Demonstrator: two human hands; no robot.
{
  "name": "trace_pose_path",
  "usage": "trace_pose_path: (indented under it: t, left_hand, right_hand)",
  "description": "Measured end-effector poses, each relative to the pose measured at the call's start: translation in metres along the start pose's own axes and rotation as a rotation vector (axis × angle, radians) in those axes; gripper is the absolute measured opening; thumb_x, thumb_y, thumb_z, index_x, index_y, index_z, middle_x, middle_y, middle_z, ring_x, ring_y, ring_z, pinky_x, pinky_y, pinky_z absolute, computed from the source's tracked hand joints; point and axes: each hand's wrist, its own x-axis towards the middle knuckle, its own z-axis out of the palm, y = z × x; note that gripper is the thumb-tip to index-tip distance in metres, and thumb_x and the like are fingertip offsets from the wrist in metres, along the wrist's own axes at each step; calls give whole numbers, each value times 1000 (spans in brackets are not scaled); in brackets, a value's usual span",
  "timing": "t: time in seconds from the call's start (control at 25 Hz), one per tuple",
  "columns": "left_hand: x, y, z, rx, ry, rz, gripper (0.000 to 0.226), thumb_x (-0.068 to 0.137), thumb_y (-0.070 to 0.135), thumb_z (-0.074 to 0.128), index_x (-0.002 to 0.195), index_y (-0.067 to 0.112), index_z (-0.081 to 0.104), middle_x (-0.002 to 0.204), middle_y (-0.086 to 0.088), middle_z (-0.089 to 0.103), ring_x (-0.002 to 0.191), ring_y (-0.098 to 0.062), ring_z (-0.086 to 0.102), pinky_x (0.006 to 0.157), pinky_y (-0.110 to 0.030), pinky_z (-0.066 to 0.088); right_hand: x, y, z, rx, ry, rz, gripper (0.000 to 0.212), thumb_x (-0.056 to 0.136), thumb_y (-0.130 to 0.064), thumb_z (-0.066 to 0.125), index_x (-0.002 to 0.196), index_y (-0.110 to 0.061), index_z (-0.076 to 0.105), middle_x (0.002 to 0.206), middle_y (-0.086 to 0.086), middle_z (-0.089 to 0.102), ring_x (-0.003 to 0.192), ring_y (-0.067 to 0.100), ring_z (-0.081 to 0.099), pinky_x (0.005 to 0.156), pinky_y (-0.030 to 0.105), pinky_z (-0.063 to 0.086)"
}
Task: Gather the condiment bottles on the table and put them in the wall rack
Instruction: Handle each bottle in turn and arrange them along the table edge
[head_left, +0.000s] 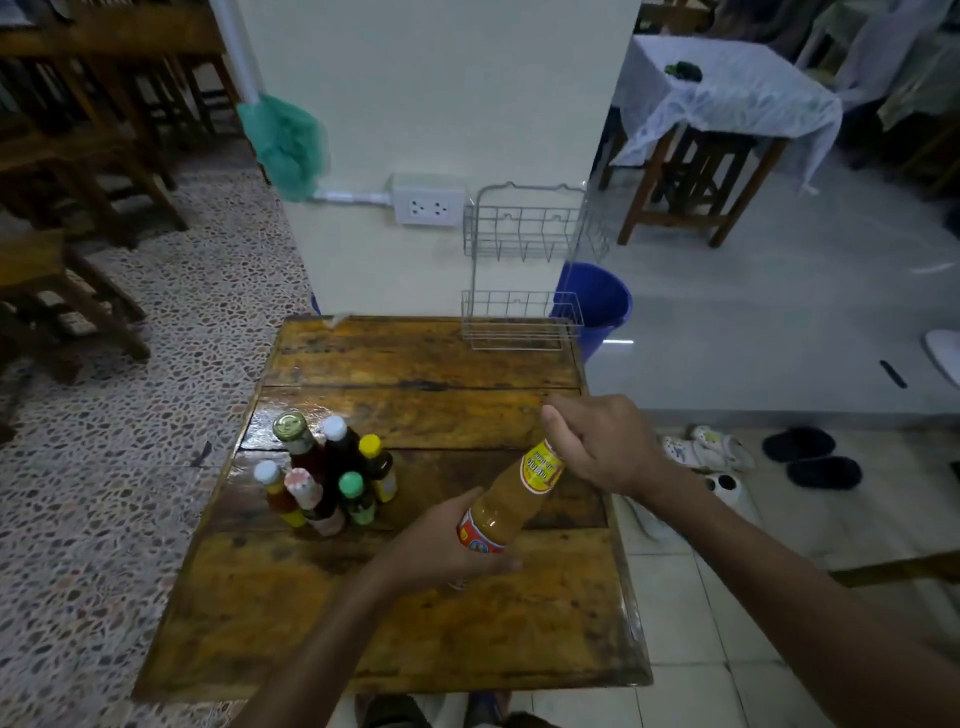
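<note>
An amber sauce bottle (506, 501) with red and yellow labels is tilted above the wooden table (426, 623). My left hand (441, 545) grips its base and my right hand (597, 441) is closed around its neck and cap. Several other condiment bottles (327, 473) with gold, white, yellow, green and pink caps stand upright in a cluster on the left of the table. The two-tier wire wall rack (524, 270) hangs on the white pillar behind the table's far right corner, and both tiers hold nothing.
A blue bucket (602, 306) sits on the floor behind the rack. A wall socket (427, 207) is left of the rack. Wooden chairs (78, 208) stand to the left, a cloth-covered table (727, 93) at far right. Shoes (753, 457) lie on the tiles.
</note>
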Motion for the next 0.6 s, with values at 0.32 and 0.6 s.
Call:
trace_pose_path:
  t: [0.32,0.6]
  left_hand:
    - [7,-17,32,536,186,-149,50,66,59,80,103,40,52,95,15,66,85,-7,63,65,-26,51]
    - [18,-25,61,956,347,-120,51,70,56,74,108,34,48,102,11,67,89,-18,69,65,-30,43]
  right_hand:
    - [-74,32,54,81,-148,403,46,104,-36,31,61,-28,44,52,-7,49,44,7,48,46,14,23]
    - [-109,51,66,142,-527,923,25,102,-19,40,80,-18,53,81,7,59,79,30,62,62,33,44]
